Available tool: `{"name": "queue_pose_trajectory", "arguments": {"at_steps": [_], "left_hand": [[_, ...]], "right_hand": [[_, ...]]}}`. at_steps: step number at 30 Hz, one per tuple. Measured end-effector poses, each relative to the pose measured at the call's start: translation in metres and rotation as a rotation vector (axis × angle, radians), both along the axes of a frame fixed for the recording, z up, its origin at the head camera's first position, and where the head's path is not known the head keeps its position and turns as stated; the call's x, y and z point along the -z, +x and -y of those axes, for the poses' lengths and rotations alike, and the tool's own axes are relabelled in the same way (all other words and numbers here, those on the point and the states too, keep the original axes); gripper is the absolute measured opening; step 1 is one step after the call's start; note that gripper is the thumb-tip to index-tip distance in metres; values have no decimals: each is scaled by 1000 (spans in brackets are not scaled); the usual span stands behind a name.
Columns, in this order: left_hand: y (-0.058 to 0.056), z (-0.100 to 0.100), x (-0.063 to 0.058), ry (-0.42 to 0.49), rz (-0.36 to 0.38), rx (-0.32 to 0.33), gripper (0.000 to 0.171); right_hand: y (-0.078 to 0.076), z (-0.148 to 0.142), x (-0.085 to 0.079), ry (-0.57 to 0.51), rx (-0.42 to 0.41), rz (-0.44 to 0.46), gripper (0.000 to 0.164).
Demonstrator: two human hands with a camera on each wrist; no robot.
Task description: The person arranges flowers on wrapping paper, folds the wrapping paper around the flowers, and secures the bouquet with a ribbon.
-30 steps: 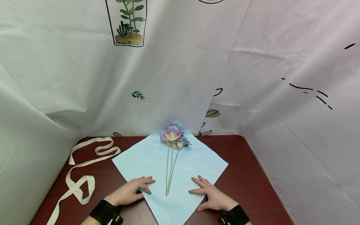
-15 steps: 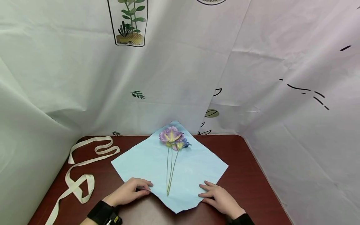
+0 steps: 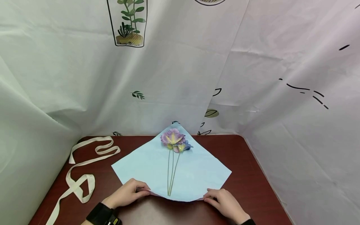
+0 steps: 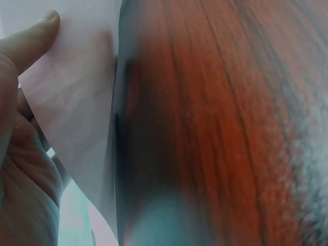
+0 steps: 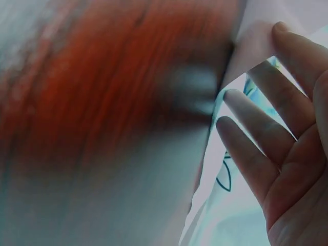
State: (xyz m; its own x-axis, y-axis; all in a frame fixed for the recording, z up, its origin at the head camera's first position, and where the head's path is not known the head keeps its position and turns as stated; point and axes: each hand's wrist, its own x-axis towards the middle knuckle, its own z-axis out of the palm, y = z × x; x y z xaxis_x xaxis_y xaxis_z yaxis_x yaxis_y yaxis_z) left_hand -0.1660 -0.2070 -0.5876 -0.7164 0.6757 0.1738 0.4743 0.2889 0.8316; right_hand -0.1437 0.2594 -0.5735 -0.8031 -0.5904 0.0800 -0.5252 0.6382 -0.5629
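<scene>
Over the wood-grained table (image 3: pixel 248 178), both hands (image 3: pixel 127 193) (image 3: pixel 226 203) pinch blue paper (image 3: pixel 144 168), its edge curved; ruffled flowers (image 3: pixel 172 137) lie atop.

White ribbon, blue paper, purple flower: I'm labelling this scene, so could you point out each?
White ribbon (image 3: pixel 75 187), head view: where its strip crosses itself.
Purple flower (image 3: pixel 172 137), head view: the middle of its petals.
Blue paper (image 3: pixel 197 172), head view: a bare area of its upper face.
</scene>
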Motion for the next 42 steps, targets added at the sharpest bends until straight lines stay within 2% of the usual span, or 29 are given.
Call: {"name": "queue_pose_trajectory", "arguments": {"at_steps": [5,12,20,25,29,34,39,42], "left_hand": [[5,0,-1,5,42,-6,18],[7,-3,0,-1,26,-35,15],[3,-14,5,-41,-5,-169,11],[2,-18,6,-54,-2,-240,20],[0,-21,7,-76,-34,-297,22],[-1,-26,9,-145,-65,-394,25],[0,-32,11,-236,-37,-512,26],[1,-35,11,-275,-22,-555,22]], "right_hand": [[4,-1,-6,-21,50,93,19],[5,0,-8,18,99,120,18],[1,9,-3,121,213,77,18],[2,13,-3,112,254,85,21],[3,14,-4,86,274,107,22],[2,16,-3,66,321,110,24],[1,18,-1,62,371,141,28],[1,17,-3,74,390,165,37]]}}
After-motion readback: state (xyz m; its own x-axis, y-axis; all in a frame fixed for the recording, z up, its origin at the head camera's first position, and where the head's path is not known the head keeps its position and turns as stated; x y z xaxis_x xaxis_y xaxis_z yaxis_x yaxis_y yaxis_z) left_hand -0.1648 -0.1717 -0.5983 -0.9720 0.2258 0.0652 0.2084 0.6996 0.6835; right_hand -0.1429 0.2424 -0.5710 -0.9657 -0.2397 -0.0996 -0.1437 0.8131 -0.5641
